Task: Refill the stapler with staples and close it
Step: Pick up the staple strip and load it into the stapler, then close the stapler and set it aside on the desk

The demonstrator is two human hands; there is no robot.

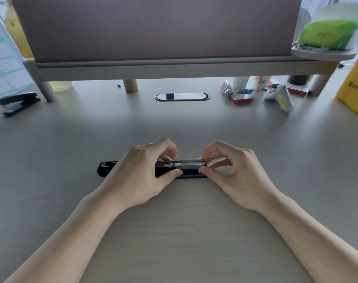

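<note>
The stapler point(153, 169) was laid flat on the desk point(180, 231), opened out, its long axis running crosswise from one hand to the other. The left hand point(141, 176) was closed over its middle, thumb pressed on the near side and fingers curled over the far side, so that the body was clamped and steadied; the black lid end was left projecting beyond that hand's outer edge. The right hand point(233, 170) was held at the opposite end, its thumb and forefinger pinched together at the tip of the open metal channel point(191, 163). A silvery strip of staples point(192, 160) appeared to be seated along the channel directly between the two hands, though it could not be told whether it was fully home.

The seating of the strip was judged to be the step in hand, and the right hand was the nearer to it. Any sliding would have to be made along the channel's long axis, toward the left hand. A red staple box point(241, 99) was left well beyond the right hand.
</note>
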